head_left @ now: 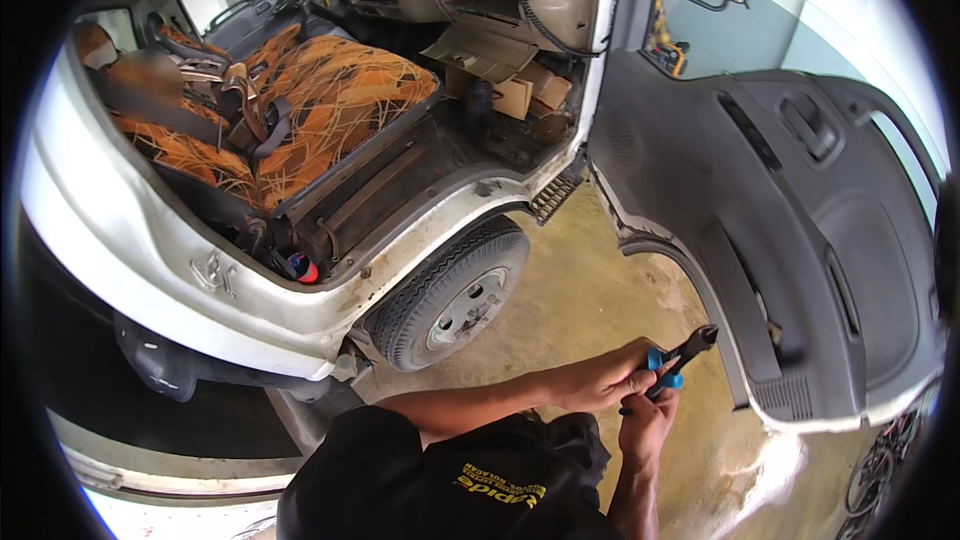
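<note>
Held out to the right, just short of the open truck door, is a pair of pliers (692, 345) with dark jaws and blue handles. My left hand (605, 378) is closed around the handles. My right hand (650, 426) comes up from below and grips the same handles from the near side; its fingers partly cover them. A small dark end pokes out beside the right fingers, and I cannot make out whether it belongs to the pliers. The grey inner door panel (800, 270) is the nearest surface to the jaws.
On the left is the white truck cab (110, 210) with an orange patterned seat (350, 80). A front wheel (465, 305) stands below the sill. Cardboard pieces (513, 97) lie in the footwell. A red and blue object (301, 267) rests by the seat base. Bicycles (868, 475) are at lower right.
</note>
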{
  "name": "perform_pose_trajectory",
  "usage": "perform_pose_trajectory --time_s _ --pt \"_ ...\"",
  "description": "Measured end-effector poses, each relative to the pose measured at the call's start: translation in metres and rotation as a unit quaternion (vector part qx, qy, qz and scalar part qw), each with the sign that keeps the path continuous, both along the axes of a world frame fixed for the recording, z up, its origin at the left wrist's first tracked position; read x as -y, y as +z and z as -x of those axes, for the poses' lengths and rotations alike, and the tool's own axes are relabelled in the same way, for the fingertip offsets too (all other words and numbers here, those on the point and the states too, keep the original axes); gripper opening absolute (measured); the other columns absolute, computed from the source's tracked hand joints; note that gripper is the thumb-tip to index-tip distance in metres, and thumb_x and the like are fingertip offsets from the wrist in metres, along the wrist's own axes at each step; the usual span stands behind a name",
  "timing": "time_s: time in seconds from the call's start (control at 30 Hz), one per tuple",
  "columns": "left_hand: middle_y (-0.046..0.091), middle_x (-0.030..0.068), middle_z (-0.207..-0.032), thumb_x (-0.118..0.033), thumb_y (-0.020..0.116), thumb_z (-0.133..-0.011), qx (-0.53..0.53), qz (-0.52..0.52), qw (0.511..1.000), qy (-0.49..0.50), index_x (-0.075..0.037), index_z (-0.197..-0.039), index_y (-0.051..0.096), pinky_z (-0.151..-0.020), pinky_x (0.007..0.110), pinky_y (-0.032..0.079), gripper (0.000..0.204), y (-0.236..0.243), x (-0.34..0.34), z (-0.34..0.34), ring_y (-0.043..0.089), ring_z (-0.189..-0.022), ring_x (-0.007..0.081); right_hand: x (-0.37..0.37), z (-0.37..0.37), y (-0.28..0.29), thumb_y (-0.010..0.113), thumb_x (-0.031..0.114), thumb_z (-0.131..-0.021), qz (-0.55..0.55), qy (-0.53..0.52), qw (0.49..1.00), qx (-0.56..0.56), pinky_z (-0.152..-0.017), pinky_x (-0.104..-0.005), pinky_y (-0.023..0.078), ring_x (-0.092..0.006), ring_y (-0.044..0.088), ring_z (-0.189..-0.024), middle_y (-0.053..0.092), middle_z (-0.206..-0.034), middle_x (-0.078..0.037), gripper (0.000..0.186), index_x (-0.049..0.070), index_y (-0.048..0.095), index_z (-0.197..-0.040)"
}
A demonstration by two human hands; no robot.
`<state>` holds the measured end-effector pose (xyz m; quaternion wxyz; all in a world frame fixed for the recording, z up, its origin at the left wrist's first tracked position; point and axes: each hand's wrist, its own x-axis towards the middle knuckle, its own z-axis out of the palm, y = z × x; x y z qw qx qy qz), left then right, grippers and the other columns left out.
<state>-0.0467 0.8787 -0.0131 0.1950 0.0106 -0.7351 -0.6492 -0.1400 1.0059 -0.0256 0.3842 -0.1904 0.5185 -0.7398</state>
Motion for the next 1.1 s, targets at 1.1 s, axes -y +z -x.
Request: perform_pose_trajectory --time_s 1.1 --pt "0.063 0.0021 -0.078 -0.033 0.048 -0.100 0.221 -0.077 0.861 0.452 -0.006 -0.087 0.068 -0.051 0.035 0.047 0.035 0.136 0.712 -0.040 0.059 -0.063 0.0140 0.795 -0.003 0.084 0.055 0.001 -0.095 0.095 0.443 0.877 0.161 -0.085 -0.0487 0.061 -0.0212 0.068 -0.102 0.064 -0.107 -0.007 0.019 0.012 0.054 -0.111"
